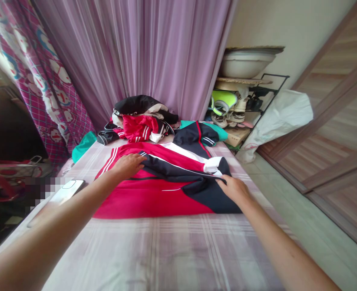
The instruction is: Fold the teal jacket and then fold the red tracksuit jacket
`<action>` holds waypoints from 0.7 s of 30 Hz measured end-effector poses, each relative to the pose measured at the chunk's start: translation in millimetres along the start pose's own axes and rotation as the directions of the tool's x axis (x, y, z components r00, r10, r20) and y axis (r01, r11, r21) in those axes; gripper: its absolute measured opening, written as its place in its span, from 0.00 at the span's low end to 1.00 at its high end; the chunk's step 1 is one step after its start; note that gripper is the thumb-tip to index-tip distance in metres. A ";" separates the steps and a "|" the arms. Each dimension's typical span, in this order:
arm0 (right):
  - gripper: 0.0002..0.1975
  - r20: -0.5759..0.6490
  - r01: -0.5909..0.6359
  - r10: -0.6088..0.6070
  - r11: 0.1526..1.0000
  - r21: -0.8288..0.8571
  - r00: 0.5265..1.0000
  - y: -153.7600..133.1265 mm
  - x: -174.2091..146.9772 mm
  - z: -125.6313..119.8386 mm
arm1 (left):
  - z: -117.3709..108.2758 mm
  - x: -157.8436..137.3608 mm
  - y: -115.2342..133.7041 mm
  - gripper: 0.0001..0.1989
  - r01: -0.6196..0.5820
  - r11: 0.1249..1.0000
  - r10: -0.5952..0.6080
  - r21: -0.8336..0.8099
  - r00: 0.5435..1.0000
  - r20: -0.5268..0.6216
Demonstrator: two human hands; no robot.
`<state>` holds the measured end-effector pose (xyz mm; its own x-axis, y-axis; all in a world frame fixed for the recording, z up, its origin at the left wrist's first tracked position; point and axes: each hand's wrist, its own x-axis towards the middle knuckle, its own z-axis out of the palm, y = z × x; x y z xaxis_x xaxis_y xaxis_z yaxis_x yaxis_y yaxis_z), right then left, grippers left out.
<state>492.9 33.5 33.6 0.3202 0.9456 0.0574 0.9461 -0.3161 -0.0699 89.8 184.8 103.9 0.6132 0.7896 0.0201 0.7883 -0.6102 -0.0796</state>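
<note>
A red, navy and white track jacket lies on the bed, with a dark sleeve folded across its front. My left hand is closed at the striped cuff of that sleeve, on the jacket's left part. On the other side, my right hand pinches the navy fabric near the shoulder and white collar. The far sleeve stretches away behind, navy with a red stripe. The fingertips of my left hand are partly hidden against the cloth.
A heap of red, black and white clothes lies at the bed's far end, near a purple curtain. A phone rests at the left edge. To the right stand a shoe rack, a white bag and wooden doors.
</note>
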 end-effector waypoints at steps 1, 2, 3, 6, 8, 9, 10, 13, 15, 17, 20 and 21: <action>0.17 0.001 0.003 -0.003 1.000 0.015 1.000 1.4 -1.9 0.7 | 1.0 17.1 5.7 0.21 -0.026 1.000 0.026 0.002 0.999 -0.019; 0.17 0.004 0.005 -0.005 1.000 0.031 1.000 2.6 -3.7 1.0 | 3.0 33.5 10.8 0.21 -0.051 0.999 0.051 0.001 0.998 -0.027; 0.17 0.005 -0.001 0.001 0.999 0.048 1.000 3.7 -5.4 1.3 | 5.8 48.4 15.4 0.21 -0.074 0.997 0.074 0.001 0.997 -0.026; 0.16 -0.015 0.005 -0.003 0.991 0.131 1.000 7.8 -9.8 2.1 | 17.1 80.7 25.7 0.22 -0.116 0.993 0.114 0.034 0.993 0.042; 0.14 -0.017 0.025 -0.022 0.973 0.230 1.000 11.9 -11.8 3.8 | 22.5 92.0 29.7 0.22 -0.138 0.988 0.130 0.070 0.986 0.105; 0.14 -0.010 0.038 -0.036 0.958 0.285 0.999 14.2 -12.4 5.0 | 22.6 95.8 30.5 0.20 -0.143 0.986 0.132 0.084 0.983 0.127; 0.13 0.002 0.052 -0.056 0.940 0.336 0.998 16.5 -12.7 6.1 | 20.3 99.2 30.5 0.17 -0.145 0.985 0.132 0.093 0.982 0.135; 0.10 0.029 0.063 -0.082 0.910 0.411 0.996 20.9 -12.6 6.8 | -6.6 112.8 24.2 0.09 -0.113 0.986 0.103 0.120 0.991 0.087; 0.09 0.015 0.044 -0.054 0.917 0.397 0.998 20.4 -11.9 3.9 | -40.6 126.9 15.7 0.13 -0.060 0.988 0.061 0.140 0.998 -0.004; 0.07 -0.034 0.029 -0.018 0.923 0.384 0.999 17.5 -11.5 -1.3 | -81.5 141.4 6.6 0.15 0.001 0.988 0.016 0.153 0.994 -0.111; 0.07 -0.116 0.060 -0.015 0.917 0.395 0.993 12.0 -13.8 -8.5 | -137.5 149.2 -2.6 0.17 0.006 0.998 0.021 0.070 0.925 -0.380; 0.07 -0.142 0.081 -0.027 0.918 0.389 0.990 10.6 -15.6 -9.8 | -150.5 145.8 -4.2 0.18 0.000 0.999 0.023 0.054 0.899 -0.437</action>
<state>498.4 14.7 41.7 0.2978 0.9335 0.1999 0.8756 -0.1836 -0.4468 183.4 292.8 257.2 0.5918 0.6676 0.4518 0.7846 -0.6056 -0.1328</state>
